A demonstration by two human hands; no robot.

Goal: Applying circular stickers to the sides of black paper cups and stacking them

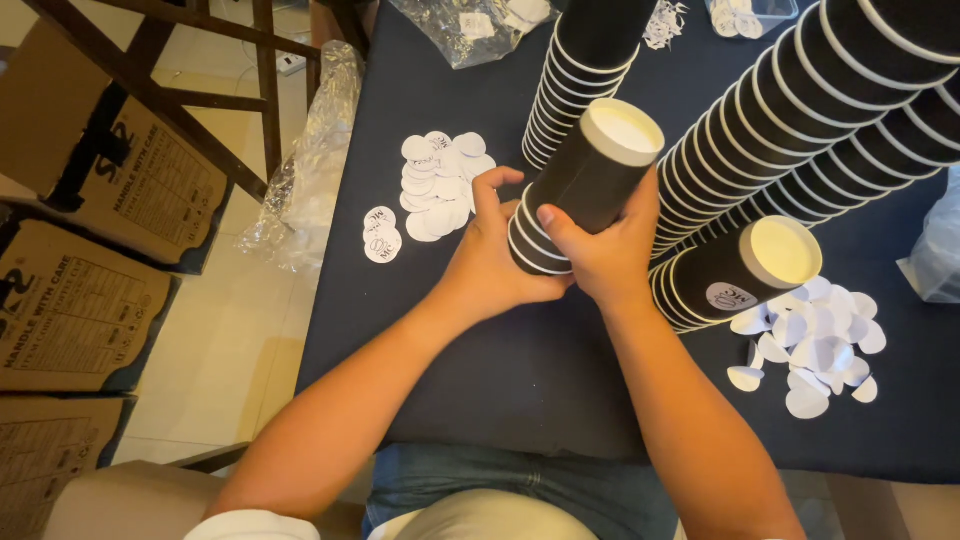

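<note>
Short stack of black paper cups [585, 190], white inside, tilted above the dark desk [520, 370] near its middle, gripped from both sides. Left hand [490, 265] curled around the stack's lower end, fingers closed on it. Right hand [608, 255] wrapped over the side, thumb pressed on the cup wall. Just left, a heap of round white stickers [440, 185]. To the right, a lying cup row [735, 275] with peeled white backing discs [815, 345] beside. Behind, long cup stacks [800, 110]. On the floor, cardboard boxes [75, 300].
</note>
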